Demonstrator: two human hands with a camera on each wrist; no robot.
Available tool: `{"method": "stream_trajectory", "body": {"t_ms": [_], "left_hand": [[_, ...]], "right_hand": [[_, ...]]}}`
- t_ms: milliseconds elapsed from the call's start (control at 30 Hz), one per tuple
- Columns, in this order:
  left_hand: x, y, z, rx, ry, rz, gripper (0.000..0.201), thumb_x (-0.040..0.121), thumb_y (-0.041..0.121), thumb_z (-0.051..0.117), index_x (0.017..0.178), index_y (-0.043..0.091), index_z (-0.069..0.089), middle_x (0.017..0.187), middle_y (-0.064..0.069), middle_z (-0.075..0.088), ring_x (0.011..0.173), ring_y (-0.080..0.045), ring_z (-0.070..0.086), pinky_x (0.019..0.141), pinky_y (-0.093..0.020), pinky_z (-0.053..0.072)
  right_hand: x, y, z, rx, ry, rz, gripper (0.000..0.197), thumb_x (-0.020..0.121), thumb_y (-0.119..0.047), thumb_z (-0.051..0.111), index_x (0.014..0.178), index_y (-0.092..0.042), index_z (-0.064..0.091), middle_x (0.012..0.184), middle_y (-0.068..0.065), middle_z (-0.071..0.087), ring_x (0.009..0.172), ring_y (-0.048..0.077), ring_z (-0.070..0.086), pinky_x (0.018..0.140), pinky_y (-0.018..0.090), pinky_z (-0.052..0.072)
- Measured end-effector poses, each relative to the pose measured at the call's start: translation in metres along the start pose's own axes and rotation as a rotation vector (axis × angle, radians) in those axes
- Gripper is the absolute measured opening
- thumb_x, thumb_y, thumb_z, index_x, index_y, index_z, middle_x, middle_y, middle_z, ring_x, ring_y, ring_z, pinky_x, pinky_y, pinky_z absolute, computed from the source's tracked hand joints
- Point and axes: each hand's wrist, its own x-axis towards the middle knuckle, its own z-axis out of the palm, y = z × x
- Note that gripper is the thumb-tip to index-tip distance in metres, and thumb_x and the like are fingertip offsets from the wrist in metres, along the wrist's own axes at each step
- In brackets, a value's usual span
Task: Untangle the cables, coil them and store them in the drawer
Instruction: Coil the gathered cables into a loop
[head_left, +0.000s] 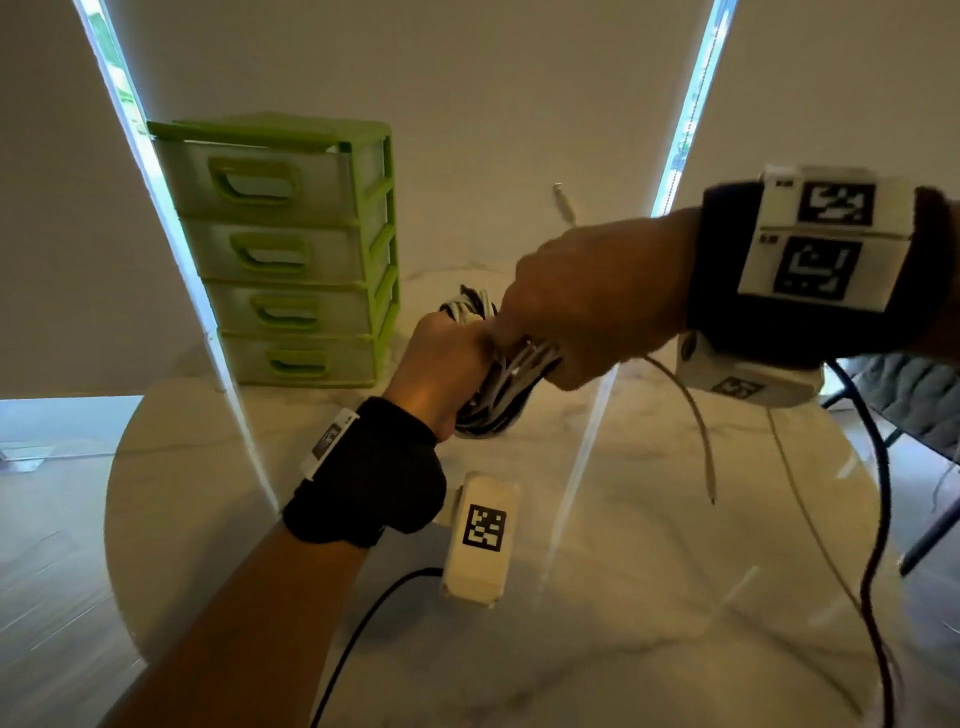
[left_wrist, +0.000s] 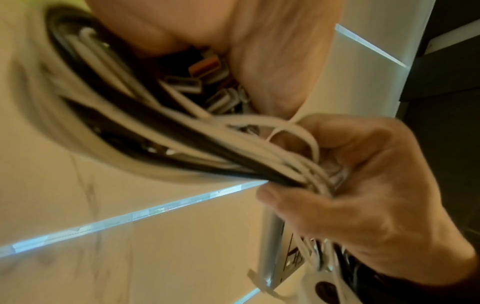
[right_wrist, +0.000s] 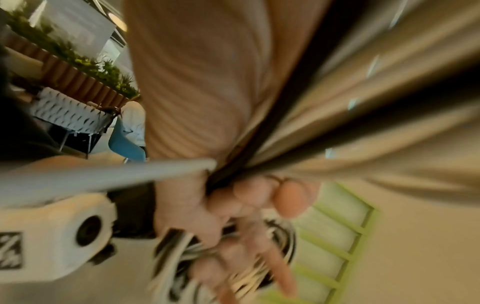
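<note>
Both hands clamp the cable bundle (head_left: 498, 374) above the table (head_left: 649, 597): the left hand (head_left: 447, 358) anchors the coil while the right hand (head_left: 587, 306) gathers strands, keeping loops from springing apart.

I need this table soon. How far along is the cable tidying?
Done: black and white cables gathered into one coiled bundle. In hand: left hand and right hand both grip it, one white end dangling loose. Left: every drawer of the green drawer unit looks closed; nothing stored.

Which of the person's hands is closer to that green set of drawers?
Left. The left hand grips the cable bundle just beside the green drawer unit; the right hand holds the bundle's farther side.
</note>
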Motion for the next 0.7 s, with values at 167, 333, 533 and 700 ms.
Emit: {"method": "stream_trajectory", "body": {"t_ms": [167, 333, 533, 700], "left_hand": [[0.0, 0.001, -0.001, -0.121, -0.32, -0.241, 0.024, 0.095, 0.02, 0.048, 0.092, 0.0, 0.061, 0.051, -0.004, 0.056, 0.042, -0.013, 0.054, 0.074, -0.038, 0.056], [-0.003, 0.002, 0.001, -0.273, -0.574, -0.372, 0.045, 0.092, 0.037, 0.043, 0.101, -0.005, 0.057, 0.052, -0.004, 0.05, 0.042, -0.013, 0.051, 0.075, -0.033, 0.055], [-0.006, 0.002, 0.007, -0.375, -0.682, -0.352, 0.062, 0.072, 0.043, 0.047, 0.12, 0.006, 0.037, 0.048, -0.004, 0.057, 0.037, -0.013, 0.049, 0.057, -0.023, 0.051], [-0.003, -0.009, 0.009, -0.377, -0.683, -0.381, 0.073, 0.073, 0.05, 0.043, 0.117, -0.007, 0.049, 0.048, 0.0, 0.054, 0.038, -0.01, 0.048, 0.054, -0.02, 0.042]], "right_hand": [[0.004, 0.026, -0.004, 0.374, 0.018, -0.01, 0.021, 0.077, -0.043, 0.072, 0.083, -0.023, 0.072, 0.069, -0.003, 0.066, 0.064, 0.011, 0.059, 0.059, 0.023, 0.049], [0.0, 0.036, 0.002, 0.549, 0.085, -0.02, 0.023, 0.07, -0.049, 0.072, 0.078, -0.027, 0.069, 0.071, -0.007, 0.067, 0.065, 0.009, 0.059, 0.058, 0.018, 0.047], [-0.004, 0.036, 0.008, 0.597, 0.186, -0.012, 0.037, 0.068, -0.057, 0.064, 0.079, -0.022, 0.067, 0.068, -0.007, 0.063, 0.062, 0.008, 0.054, 0.057, 0.02, 0.045], [-0.004, 0.027, 0.007, 0.544, 0.287, -0.117, 0.029, 0.08, -0.047, 0.067, 0.088, -0.019, 0.07, 0.075, -0.007, 0.066, 0.07, 0.009, 0.06, 0.066, 0.026, 0.05]]}}
